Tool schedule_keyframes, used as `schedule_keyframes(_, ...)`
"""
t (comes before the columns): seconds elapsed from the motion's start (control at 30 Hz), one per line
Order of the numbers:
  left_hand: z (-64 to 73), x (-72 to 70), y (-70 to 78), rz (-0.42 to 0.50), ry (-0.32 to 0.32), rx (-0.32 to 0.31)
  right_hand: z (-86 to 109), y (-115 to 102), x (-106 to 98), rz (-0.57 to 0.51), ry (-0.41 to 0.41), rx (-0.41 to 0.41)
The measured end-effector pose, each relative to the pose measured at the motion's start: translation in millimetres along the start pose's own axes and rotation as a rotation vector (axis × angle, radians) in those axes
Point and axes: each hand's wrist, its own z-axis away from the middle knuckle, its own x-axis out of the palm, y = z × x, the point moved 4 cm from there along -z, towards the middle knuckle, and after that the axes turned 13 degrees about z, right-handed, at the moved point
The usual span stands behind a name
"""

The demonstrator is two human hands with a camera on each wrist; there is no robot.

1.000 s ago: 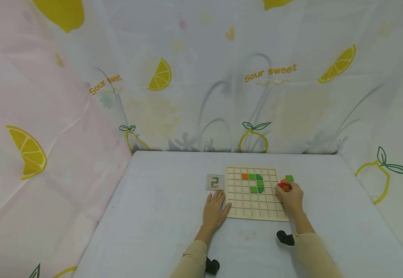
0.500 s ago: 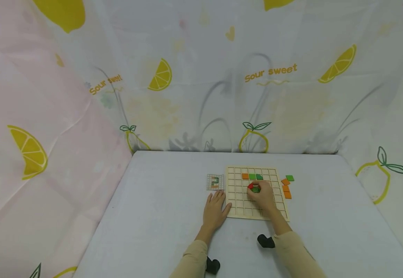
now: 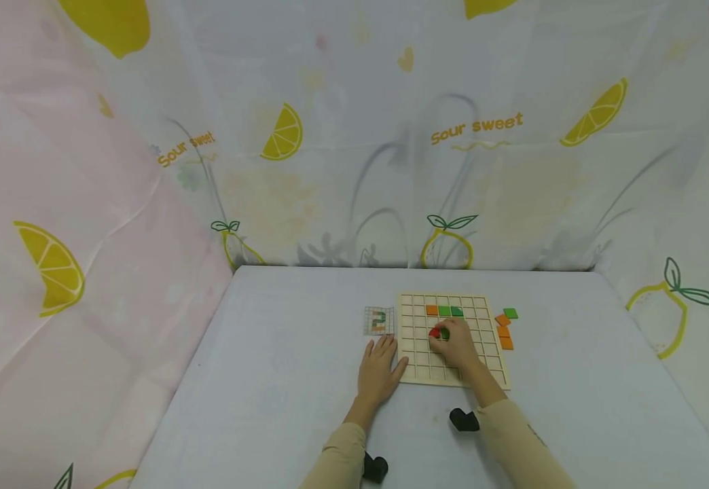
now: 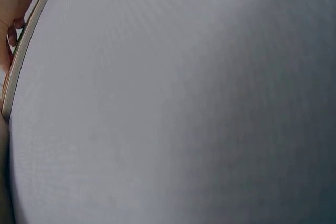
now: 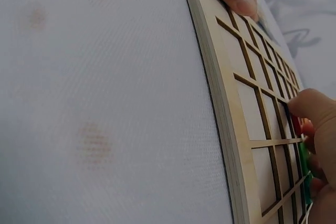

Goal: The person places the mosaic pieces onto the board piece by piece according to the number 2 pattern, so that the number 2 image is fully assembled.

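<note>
My right hand (image 3: 460, 345) is over the middle of the wooden grid board (image 3: 418, 351) and pinches a small red tile (image 3: 434, 333) between thumb and fingers. In the right wrist view the red tile (image 5: 296, 125) shows at the fingertips, low against the grid. Just right of it is a green tile (image 3: 445, 334), partly covered by the fingers. An orange tile (image 3: 431, 310), a green tile (image 3: 444, 311) and a dark green tile (image 3: 456, 312) form a row farther back. My left hand (image 3: 375, 372) lies with spread fingers at the board's left edge, below a small pattern card (image 3: 378, 320).
Right of the board lie a loose green tile (image 3: 510, 313) and several orange tiles (image 3: 506, 343). The white-covered table (image 3: 269, 380) extends on both sides. A lemon-print cloth (image 3: 330, 190) hangs behind and at the sides.
The right hand has carried the red tile left from the loose tiles onto the board's middle, shifting slightly farther left in the last half second. The left hand has stayed put.
</note>
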Motion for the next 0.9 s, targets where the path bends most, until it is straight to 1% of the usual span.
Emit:
schedule_keyframes(0.07,-0.1,0.2,0.0,-0.007,-0.005,-0.002,-0.3,0,0,0.0,-0.005,-0.007)
schedule_keyframes(0.13,-0.3,0.4,-0.1,-0.013,-0.01,-0.005,-0.9,-1,0,-0.001,0.013,-0.044)
schedule_keyframes(0.23,-0.4,0.8,-0.3,-0.018,-0.014,-0.007,-1.3,-3,0,-0.021,0.066,-0.117)
schedule_keyframes(0.3,-0.5,0.9,-0.4,-0.016,-0.016,-0.009,-0.8,-3,0,-0.043,0.093,-0.14)
schedule_keyframes(0.37,-0.5,0.9,-0.3,-0.018,-0.012,-0.005,0.1,-2,0,-0.074,0.107,-0.114)
schedule_keyframes(0.53,-0.6,1.3,-0.2,-0.02,0.002,0.008,4.0,4,0,-0.128,0.108,0.023)
schedule_keyframes(0.6,-0.8,1.4,-0.2,-0.018,0.004,0.011,5.3,5,-1,-0.128,0.113,0.048)
schedule_keyframes(0.77,-0.9,0.7,-0.4,-0.022,0.001,0.006,7.1,4,-4,-0.104,0.122,0.046)
schedule_keyframes(0.8,-0.8,0.6,-0.4,-0.021,0.0,0.005,7.5,4,-5,-0.114,0.126,0.045)
schedule_keyframes(0.9,0.0,1.0,-0.1,-0.018,0.0,0.006,10.2,6,-7,-0.123,0.159,0.035)
